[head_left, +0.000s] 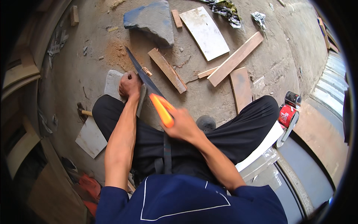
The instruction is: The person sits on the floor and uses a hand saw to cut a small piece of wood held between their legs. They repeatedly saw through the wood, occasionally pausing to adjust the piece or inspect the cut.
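My right hand (181, 123) is wrapped round the orange handle of a handsaw (151, 86), whose dark blade points away and to the left. My left hand (130, 85) is closed in a fist beside the blade, over a pale grey block (112, 83). A small piece of wood (147, 72) shows just past the blade, in line with the fist; the fist seems to grip it, though most of it is hidden. Sawdust (117, 52) lies on the ground beyond the left hand. The right hand looks slightly blurred.
A large grey stone (153, 24) with blue marks lies ahead. Around it are a short plank (167, 70), a long plank (235, 59) and a white board (205, 33). A hammer (85, 112) rests at left; a red can (286, 115) and sheets lie at right.
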A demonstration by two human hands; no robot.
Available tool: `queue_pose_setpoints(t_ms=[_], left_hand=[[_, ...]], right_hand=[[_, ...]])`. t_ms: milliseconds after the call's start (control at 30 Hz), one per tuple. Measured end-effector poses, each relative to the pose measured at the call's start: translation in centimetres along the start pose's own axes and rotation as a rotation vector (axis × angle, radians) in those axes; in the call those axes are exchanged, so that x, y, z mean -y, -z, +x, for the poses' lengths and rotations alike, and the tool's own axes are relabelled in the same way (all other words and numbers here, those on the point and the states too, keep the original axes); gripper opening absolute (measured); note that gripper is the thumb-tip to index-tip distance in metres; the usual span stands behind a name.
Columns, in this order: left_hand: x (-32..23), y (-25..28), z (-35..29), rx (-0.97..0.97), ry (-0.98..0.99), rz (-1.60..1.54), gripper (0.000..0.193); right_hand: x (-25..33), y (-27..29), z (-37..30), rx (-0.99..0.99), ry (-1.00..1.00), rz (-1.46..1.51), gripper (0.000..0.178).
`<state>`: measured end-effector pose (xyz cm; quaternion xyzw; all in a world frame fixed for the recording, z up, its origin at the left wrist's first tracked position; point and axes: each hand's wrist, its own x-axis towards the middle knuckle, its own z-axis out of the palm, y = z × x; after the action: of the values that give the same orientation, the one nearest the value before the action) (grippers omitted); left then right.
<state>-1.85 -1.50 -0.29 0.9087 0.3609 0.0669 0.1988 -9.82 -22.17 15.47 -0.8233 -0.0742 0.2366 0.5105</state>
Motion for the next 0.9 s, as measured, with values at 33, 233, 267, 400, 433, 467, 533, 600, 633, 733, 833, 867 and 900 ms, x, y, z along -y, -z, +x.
queue_pose_setpoints(t_ms=[33, 233, 267, 400, 433, 467, 533, 600, 633, 733, 833, 867, 900], left_hand=[[-0.1, -0.3, 0.0, 0.039, 0.011, -0.020, 0.036], [0.5, 0.2, 0.1, 0.002, 0.126, 0.016, 0.036], [-0.5, 0.3, 0.0, 0.013, 0.105, 0.008, 0.036], [-0.5, 0.5, -0.1, 0.062, 0.079, -0.020, 0.036], [-0.3, 0.2, -0.1, 0.083, 0.082, -0.038, 0.036], [-0.4, 0.0, -0.4, 0.079, 0.080, -0.025, 0.036], [-0.2, 0.0, -0.1, 0.044, 0.097, 0.006, 0.036], [-0.3, -0.3, 0.4, 0.027, 0.116, 0.015, 0.036], [-0.1, -0.3, 0.3, 0.025, 0.109, 0.010, 0.036], [0.2, -0.3, -0.1, -0.024, 0.090, 0.061, 0.036], [-0.6, -0.5, 0.1, 0.039, 0.058, 0.022, 0.036], [-0.3, -0.4, -0.2, 0.084, 0.054, 0.008, 0.036], [0.0, -0.6, 0.0, 0.056, 0.079, -0.024, 0.036]], right_hand=[[-0.6, -1.2, 3.3, 0.016, -0.039, -0.038, 0.020], [0.7, 0.9, -2.6, -0.066, 0.049, 0.124, 0.018], [0.3, 1.5, -4.7, -0.090, 0.049, 0.127, 0.017], [-0.4, 0.2, 0.8, 0.115, -0.064, -0.016, 0.018], [-0.8, -0.6, 2.7, 0.097, -0.052, -0.042, 0.020], [-1.6, -1.6, 4.0, 0.082, -0.048, -0.063, 0.022], [-1.8, -2.1, 3.7, 0.025, 0.013, -0.031, 0.024], [-1.4, -0.8, -0.8, -0.093, 0.101, 0.066, 0.025], [-1.5, -0.2, -2.9, -0.071, 0.079, 0.093, 0.023], [-2.1, 0.3, -4.2, 0.006, 0.045, 0.067, 0.022], [-2.6, -1.9, 3.8, 0.051, 0.021, -0.104, 0.021], [-3.0, -2.4, 5.3, 0.075, -0.001, -0.093, 0.022], [-3.0, -3.1, 6.5, 0.101, -0.014, -0.079, 0.023]])
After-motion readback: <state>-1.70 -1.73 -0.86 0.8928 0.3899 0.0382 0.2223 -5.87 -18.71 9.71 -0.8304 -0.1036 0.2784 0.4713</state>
